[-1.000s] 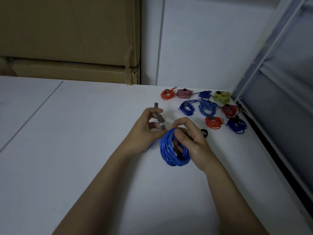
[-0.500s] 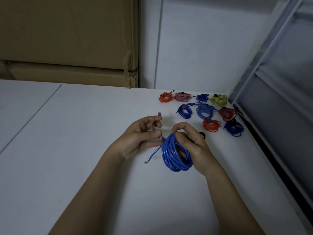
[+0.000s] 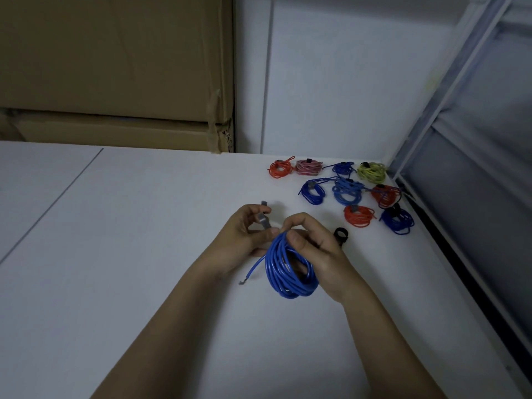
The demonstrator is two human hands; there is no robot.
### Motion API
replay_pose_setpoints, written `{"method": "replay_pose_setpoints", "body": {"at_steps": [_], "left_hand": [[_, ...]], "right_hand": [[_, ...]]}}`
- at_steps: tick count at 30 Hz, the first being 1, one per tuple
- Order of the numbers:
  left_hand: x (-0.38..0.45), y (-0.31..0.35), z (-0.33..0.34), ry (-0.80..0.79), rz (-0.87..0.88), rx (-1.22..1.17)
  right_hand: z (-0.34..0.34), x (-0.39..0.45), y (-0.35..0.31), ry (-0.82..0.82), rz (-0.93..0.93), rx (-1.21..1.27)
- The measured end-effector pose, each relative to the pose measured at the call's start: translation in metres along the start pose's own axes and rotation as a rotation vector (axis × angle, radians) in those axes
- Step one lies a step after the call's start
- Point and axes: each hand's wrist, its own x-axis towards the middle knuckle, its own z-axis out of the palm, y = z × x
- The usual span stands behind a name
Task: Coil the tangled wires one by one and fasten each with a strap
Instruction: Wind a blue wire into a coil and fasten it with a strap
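Right hand: your right hand (image 3: 319, 254) grips the blue wire coil (image 3: 288, 272), fingers curled through its loop, above the white surface (image 3: 115, 254).
Left hand: your left hand (image 3: 244, 237) pinches the grey strap (image 3: 264, 220) at the top of the coil.
Loose end: one wire tip (image 3: 247, 276) hangs out to the left.
Finished coils: the bundled wires (image 3: 345, 191) lie well apart, at the far right corner.
Black strap: a spare black strap (image 3: 340, 234) lies just beyond your right hand.

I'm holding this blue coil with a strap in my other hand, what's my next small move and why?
Probably wrap the grey strap, pinched in your left hand, around the blue coil gripped by your right hand: the coil looks fully wound but unfastened.
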Motion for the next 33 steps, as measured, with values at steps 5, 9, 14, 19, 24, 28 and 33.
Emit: {"method": "replay_pose_setpoints", "body": {"at_steps": [5,9,14,19,24,28,33], "left_hand": [[0.001,-0.003,-0.001,0.054,0.098,0.052],[0.001,-0.003,-0.003,0.015,0.089,0.037],[0.001,-0.004,-0.006,-0.048,0.046,0.114],[-0.002,-0.005,-0.008,-0.053,0.014,0.010],[-0.003,-0.002,-0.005,-0.102,-0.044,-0.194],[-0.004,-0.002,-0.008,-0.162,-0.019,-0.273],[-0.002,-0.003,-0.011,-0.132,0.060,-0.060]], "right_hand": [[0.003,0.000,0.002,0.006,0.009,-0.006],[0.005,0.002,0.005,0.026,0.025,-0.004],[0.004,0.004,0.004,0.091,-0.014,-0.053],[0.005,0.003,0.006,0.087,-0.054,-0.141],[0.006,0.003,0.006,0.143,-0.080,-0.169],[0.007,0.004,0.010,0.210,-0.118,-0.207],[0.001,0.009,0.021,0.316,-0.263,-0.494]]}}
